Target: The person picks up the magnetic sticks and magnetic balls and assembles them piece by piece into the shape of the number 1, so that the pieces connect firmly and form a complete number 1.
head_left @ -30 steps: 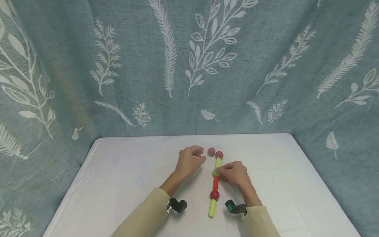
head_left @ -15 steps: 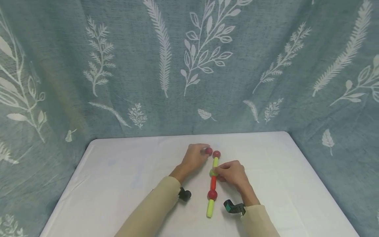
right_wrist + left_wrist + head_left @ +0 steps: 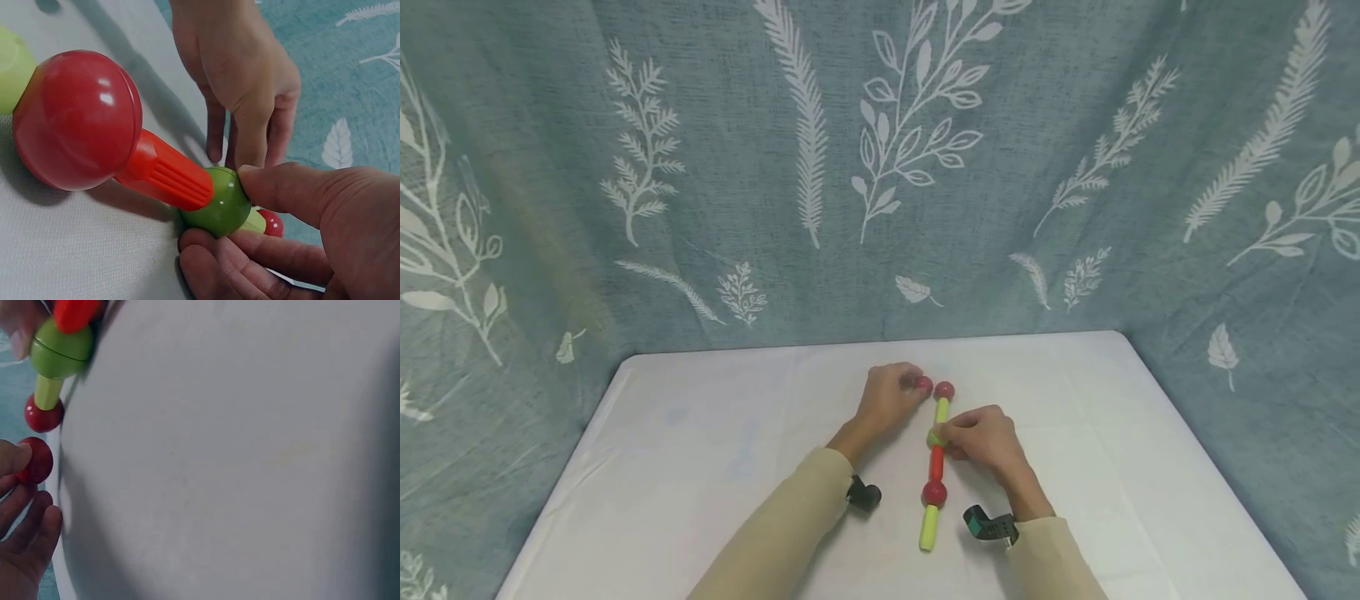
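Observation:
My left hand pinches a loose red ball between thumb and fingers. That ball is just left of a joined row of toy balls and rods lying on the table. From the far end, the row has a red ball, a yellow-green rod, a green ball, a red ridged rod, a larger red ball and another yellow-green rod. My right hand grips the green ball between thumb and fingers. In the head view its fingers partly cover that ball.
A white-covered table lies beneath both hands. Behind and beside it hangs a blue-green curtain with white leaf patterns. Each wrist wears a small black camera, such as the one on the left.
My left hand has reached right and taken hold of the loose red ball, which it was apart from a second ago. The right hand keeps its grip on the green ball.

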`<action>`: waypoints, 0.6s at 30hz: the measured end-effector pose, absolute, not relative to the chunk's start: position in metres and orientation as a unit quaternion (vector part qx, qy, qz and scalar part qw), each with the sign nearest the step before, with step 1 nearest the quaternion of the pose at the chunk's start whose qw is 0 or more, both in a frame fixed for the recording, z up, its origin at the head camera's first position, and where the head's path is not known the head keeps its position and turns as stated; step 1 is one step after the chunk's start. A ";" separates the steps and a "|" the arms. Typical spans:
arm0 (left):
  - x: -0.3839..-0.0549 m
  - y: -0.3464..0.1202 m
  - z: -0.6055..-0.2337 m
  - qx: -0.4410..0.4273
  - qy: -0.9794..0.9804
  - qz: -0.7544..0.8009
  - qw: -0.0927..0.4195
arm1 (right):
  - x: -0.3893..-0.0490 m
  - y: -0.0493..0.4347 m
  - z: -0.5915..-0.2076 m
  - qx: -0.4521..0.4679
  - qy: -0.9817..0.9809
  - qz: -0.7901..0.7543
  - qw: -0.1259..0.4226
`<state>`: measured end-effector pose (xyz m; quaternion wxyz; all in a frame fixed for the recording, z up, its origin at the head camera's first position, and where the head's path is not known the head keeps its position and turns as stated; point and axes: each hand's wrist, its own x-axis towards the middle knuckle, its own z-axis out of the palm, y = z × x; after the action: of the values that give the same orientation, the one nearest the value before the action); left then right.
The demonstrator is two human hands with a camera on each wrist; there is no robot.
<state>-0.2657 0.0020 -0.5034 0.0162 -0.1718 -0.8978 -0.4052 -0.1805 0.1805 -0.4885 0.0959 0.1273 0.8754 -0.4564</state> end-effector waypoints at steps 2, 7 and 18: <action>-0.261 -0.003 -0.502 -0.157 -0.895 -0.417 0.016 | -0.180 0.179 -0.488 0.127 0.875 -0.456 0.098; -0.244 -0.019 -0.499 -0.123 -0.886 -0.446 0.025 | -0.180 0.175 -0.487 0.119 0.875 -0.459 0.101; -0.192 -0.066 -0.489 -0.068 -0.872 -0.482 0.044 | -0.190 0.159 -0.485 0.078 0.879 -0.456 0.116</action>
<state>-0.1923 -0.0659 -0.4892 0.0441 -0.0677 -0.8725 -0.4820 -0.1900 0.1587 -0.4853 0.1162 0.0781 0.8791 -0.4555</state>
